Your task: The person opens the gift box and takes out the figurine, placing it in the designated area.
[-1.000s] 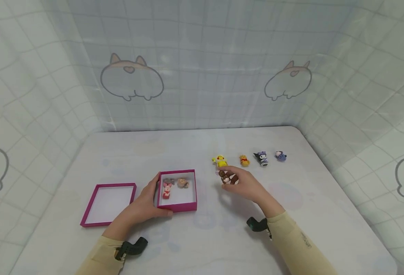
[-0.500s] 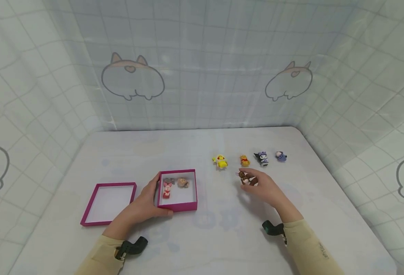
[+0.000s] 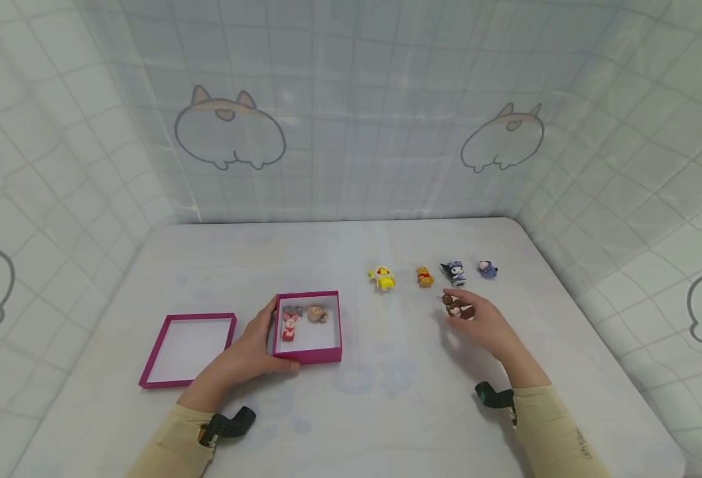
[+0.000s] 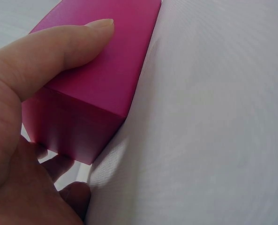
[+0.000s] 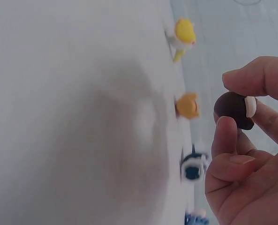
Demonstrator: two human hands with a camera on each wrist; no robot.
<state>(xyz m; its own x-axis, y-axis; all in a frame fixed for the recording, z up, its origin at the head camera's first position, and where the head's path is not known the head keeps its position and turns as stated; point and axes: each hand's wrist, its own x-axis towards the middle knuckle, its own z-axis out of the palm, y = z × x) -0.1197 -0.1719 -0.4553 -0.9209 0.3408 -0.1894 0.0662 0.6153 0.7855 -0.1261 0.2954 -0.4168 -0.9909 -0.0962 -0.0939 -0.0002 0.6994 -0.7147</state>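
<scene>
My right hand (image 3: 476, 318) pinches a small brown figurine (image 3: 454, 307) (image 5: 234, 108) above the table, just in front of the black-and-purple figurine (image 3: 456, 273) (image 5: 193, 168). A yellow figurine (image 3: 382, 277) (image 5: 183, 36), an orange bear (image 3: 424, 276) (image 5: 188, 105) and a blue figurine (image 3: 487, 268) stand in the same row. My left hand (image 3: 254, 345) grips the near left corner of the open magenta box (image 3: 307, 355) (image 4: 96, 79), thumb along its front wall. Inside lie a pink figurine (image 3: 289, 326), a tan one (image 3: 317, 314) and a grey one (image 3: 293, 311).
The box's magenta lid (image 3: 186, 342) lies upturned just left of the box. Pale tiled curtain walls close in the table at the back and both sides. The table's right edge (image 3: 572, 292) runs close to the figurine row.
My right hand carried the brown figurine rightward, from beside the yellow figurine to in front of the black-and-purple one. The left hand and the box stayed put.
</scene>
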